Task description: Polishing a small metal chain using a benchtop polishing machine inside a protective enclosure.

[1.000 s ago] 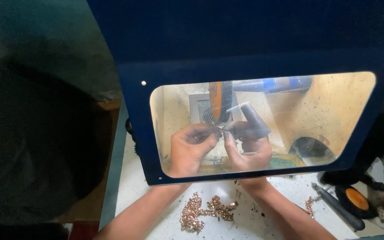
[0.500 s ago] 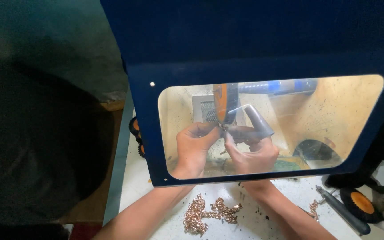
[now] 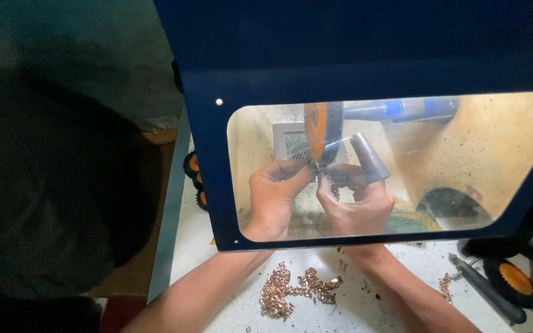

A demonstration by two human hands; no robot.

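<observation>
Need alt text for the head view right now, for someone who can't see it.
Behind a dark blue guard's clear window, the left hand and right hand press a small copper-coloured chain piece to an orange polishing wheel; loose copper-coloured chains lie on the white bench.

wheel [image 3: 319, 131]: orange | hood [image 3: 353, 55]: dark blue | chain pile [image 3: 291, 290]: coppery | bench [image 3: 217, 271]: white

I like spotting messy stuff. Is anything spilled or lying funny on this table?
Yes. A tangled heap of copper-coloured chain lies loose on the white table, and a smaller clump sits apart near the right arm. Dark specks dot the table around them. Both hands, left hand and right hand, work behind the window.
</observation>
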